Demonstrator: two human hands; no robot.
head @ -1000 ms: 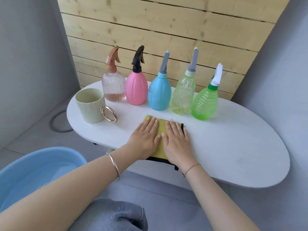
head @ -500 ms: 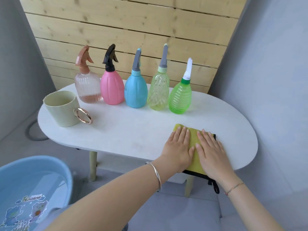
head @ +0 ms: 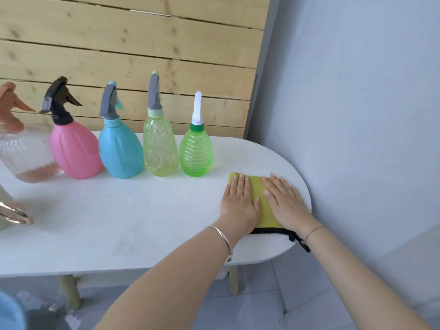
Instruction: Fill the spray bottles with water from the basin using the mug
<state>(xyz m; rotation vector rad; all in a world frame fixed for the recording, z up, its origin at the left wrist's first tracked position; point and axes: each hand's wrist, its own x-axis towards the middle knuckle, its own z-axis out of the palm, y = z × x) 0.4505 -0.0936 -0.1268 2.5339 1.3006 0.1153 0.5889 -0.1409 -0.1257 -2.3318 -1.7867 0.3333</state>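
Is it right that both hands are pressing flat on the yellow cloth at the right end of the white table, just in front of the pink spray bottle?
Not quite. The head view shows the left hand and right hand flat on the yellow cloth at the right end of the white table, but nearest the green spray bottle, not the pink spray bottle.

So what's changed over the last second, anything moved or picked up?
Both hands, left hand and right hand, flat on the yellow cloth, slid it rightward along the table, from its middle to the right end, past the green bottle. Nothing was picked up or released. The five spray bottles keep their row, and the mug stays put.
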